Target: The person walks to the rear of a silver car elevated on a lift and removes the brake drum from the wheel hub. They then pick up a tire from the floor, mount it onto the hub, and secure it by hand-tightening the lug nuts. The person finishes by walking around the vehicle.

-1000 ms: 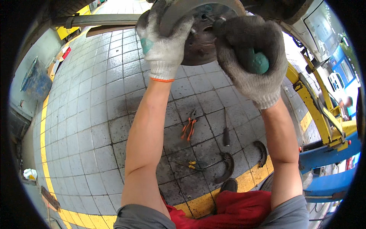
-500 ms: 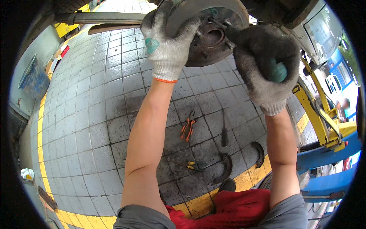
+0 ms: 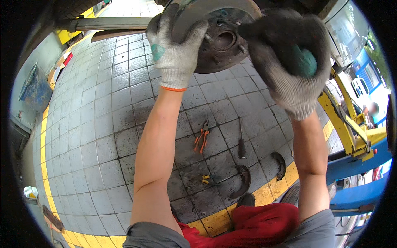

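Above the floor hangs a dark round wheel hub (image 3: 211, 62) with studs and a centre hole. Along its upper rim runs a curved grey band, apparently a brake shoe (image 3: 198, 14). My gloved left hand (image 3: 175, 53) is wrapped round the band's left part, thumb on the hub side. At the hub's right side my gloved right hand (image 3: 285, 53) is closed, its fingers blackened and beside a stud. A rounded green spot shows at that hand; I cannot tell whether it is glove or a held thing. Whatever the right fingers grip is hidden.
On the tiles below lie orange-handled pliers (image 3: 202, 140), a screwdriver (image 3: 242, 146), a yellow-handled tool (image 3: 206, 179) and two curved brake shoes (image 3: 244, 182). A blue bin (image 3: 35, 93) stands left. A yellow and blue lift (image 3: 347, 128) rises at right.
The hub and my left hand sit slightly further left in view. My right hand has turned and shifted a little right and up, still at the hub's right side.
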A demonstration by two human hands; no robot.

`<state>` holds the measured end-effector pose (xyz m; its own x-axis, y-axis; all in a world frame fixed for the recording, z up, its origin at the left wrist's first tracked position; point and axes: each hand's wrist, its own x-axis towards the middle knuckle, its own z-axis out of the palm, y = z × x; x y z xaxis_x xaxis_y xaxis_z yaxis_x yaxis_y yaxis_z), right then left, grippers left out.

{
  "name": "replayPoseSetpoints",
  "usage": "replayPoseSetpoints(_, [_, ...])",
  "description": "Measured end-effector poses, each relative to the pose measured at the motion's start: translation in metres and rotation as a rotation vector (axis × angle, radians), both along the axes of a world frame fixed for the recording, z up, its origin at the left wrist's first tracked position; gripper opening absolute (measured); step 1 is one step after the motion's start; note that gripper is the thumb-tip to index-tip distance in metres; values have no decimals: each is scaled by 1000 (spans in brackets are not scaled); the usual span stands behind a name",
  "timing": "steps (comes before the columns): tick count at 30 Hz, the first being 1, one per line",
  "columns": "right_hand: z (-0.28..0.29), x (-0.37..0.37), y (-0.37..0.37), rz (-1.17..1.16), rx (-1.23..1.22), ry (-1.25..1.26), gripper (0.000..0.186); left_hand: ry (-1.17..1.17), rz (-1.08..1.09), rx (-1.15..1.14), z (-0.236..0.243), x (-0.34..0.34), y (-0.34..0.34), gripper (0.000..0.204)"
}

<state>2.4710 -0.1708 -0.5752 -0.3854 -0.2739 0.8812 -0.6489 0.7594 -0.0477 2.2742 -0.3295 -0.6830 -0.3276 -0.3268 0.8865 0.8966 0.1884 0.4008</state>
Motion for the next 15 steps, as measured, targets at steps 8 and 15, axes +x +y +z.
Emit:
replayPoseSetpoints(8, [-7,-5,-14,-205,188,117,55,-34,-1,19,17,39,-6,72])
replayPoseSetpoints(15, [6,-16,-15,-68,101,81,63,-4,12,-16,0,-2,-6,67])
